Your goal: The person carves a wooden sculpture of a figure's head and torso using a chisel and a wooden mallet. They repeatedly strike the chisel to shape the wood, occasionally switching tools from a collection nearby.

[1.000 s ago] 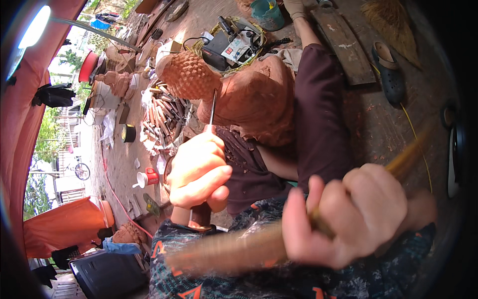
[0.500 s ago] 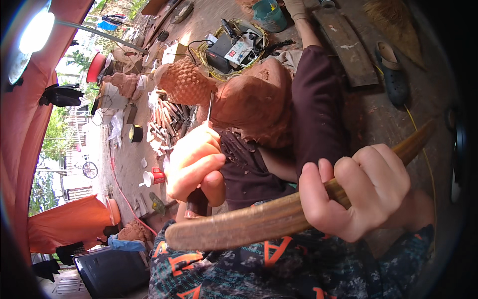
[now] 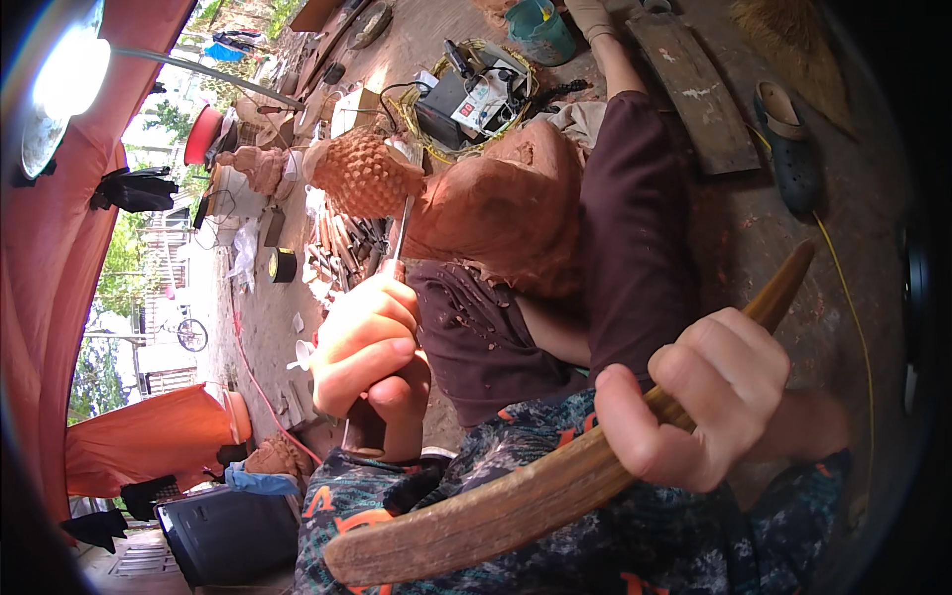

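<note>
Head view, and out on the left a lamp [image 3: 71, 81] glows bright, with a pile of tools [image 3: 342, 243] further in on the ground. Next comes the left hand [image 3: 365, 347], fingers curled firmly round a chisel [image 3: 401, 233], its tip up at the neck of the statue [image 3: 501, 203]! That reddish figure lies knobbly head to the left, body against the trousered leg [image 3: 640, 218]. Over to the right hand [image 3: 699, 397]: fingers wrapped about a curved wooden club [image 3: 496, 516], thick end low, apart from the chisel's butt. It looks like neck carving, blade placed, club clear; the next move seems to call for a steady chisel and a square, measured tap. Far right, a clog [image 3: 790, 164].
</note>
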Demonstrator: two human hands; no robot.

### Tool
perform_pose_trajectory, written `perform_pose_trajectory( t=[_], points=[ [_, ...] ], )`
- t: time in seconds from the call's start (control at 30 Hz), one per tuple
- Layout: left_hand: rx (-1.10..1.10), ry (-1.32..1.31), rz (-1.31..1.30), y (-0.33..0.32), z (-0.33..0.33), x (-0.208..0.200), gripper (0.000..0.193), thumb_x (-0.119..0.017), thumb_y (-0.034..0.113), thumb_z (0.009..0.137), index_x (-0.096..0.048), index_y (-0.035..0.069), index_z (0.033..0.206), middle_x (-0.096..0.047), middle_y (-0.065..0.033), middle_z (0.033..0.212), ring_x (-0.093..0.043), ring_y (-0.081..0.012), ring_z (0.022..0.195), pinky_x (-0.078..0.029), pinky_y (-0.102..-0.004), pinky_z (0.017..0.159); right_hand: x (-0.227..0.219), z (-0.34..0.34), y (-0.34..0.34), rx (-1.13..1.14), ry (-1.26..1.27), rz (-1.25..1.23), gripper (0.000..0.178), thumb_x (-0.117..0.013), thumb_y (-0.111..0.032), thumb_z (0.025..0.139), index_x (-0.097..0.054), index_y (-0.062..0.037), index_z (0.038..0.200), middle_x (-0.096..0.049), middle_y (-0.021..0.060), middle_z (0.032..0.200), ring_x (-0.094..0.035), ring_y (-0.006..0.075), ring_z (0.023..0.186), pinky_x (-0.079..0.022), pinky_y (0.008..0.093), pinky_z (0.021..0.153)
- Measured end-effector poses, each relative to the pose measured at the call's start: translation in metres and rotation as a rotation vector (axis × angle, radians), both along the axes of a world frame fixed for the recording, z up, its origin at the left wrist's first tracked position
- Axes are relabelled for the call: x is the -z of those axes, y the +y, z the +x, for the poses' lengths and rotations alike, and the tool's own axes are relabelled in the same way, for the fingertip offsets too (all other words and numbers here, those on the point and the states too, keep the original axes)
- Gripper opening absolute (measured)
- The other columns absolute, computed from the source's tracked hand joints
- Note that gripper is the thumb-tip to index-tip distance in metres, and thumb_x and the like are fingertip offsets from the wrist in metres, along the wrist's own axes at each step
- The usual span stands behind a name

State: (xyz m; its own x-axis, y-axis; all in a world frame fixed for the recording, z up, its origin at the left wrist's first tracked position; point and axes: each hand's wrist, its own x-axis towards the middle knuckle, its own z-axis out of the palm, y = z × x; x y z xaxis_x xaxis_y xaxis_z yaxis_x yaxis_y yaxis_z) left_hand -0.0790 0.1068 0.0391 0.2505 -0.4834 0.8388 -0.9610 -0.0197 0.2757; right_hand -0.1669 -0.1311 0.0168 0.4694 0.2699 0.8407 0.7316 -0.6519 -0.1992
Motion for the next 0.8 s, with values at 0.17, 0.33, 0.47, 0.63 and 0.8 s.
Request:
perform_pose_trajectory(
  t=[0.17, 0.33, 0.47, 0.63, 0.8],
  points=[
    [0.042, 0.094, 0.027, 0.000, 0.005, 0.001, 0.034, -0.046, 0.033, 0.099, -0.048, 0.001, 0.091, -0.042, -0.0032, 0.061, -0.036, -0.0124, 0.048, -0.034, -0.0295, 0.048, -0.001, 0.001, 0.005, -0.051, -0.027, 0.095, 0.018, -0.061, -0.007, 0.064, -0.058, -0.0106, 0.082, -0.036, 0.0002, 0.056, -0.037, 0.0108, 0.043, -0.027, 0.0223, 0.036],
    [-0.119, 0.129, 0.046, -0.019, -0.002, -0.007, 0.032, -0.047, 0.030, 0.098, -0.048, -0.001, 0.088, -0.043, -0.0069, 0.062, -0.038, -0.0147, 0.052, -0.034, -0.0324, 0.052, 0.000, 0.010, 0.006, 0.030, -0.072, 0.051, 0.019, -0.061, -0.009, 0.065, -0.058, -0.0094, 0.084, -0.036, 0.0006, 0.056, -0.037, 0.0108, 0.043, -0.026, 0.0225, 0.036],
    [-0.119, 0.095, -0.076, -0.030, 0.006, -0.002, 0.028, -0.054, 0.019, 0.095, -0.053, -0.007, 0.083, -0.049, -0.0096, 0.056, -0.045, -0.0179, 0.047, -0.040, -0.0335, 0.045, -0.002, 0.008, 0.001, 0.056, -0.087, 0.143, 0.024, -0.065, -0.006, 0.062, -0.057, -0.0053, 0.084, -0.037, 0.0010, 0.055, -0.039, 0.0120, 0.042, -0.026, 0.0234, 0.036],
    [-0.210, 0.067, -0.091, -0.039, 0.002, 0.005, 0.026, -0.044, 0.022, 0.098, -0.048, -0.001, 0.087, -0.041, -0.0061, 0.054, -0.037, -0.0126, 0.047, -0.034, -0.0294, 0.049, 0.006, 0.016, -0.004, 0.087, -0.058, 0.111, 0.025, -0.063, -0.003, 0.060, -0.058, -0.0060, 0.084, -0.036, 0.0009, 0.054, -0.037, 0.0118, 0.041, -0.025, 0.0242, 0.035],
    [-0.159, 0.036, -0.027, -0.032, 0.008, 0.002, 0.025, -0.049, 0.019, 0.097, -0.049, -0.004, 0.089, -0.047, -0.0093, 0.061, -0.040, -0.0144, 0.049, -0.037, -0.0315, 0.050, 0.015, 0.015, -0.009, 0.124, -0.063, 0.099, 0.026, -0.062, -0.006, 0.060, -0.059, -0.0075, 0.086, -0.034, 0.0002, 0.055, -0.035, 0.0123, 0.042, -0.025, 0.0248, 0.037]
  ],
)
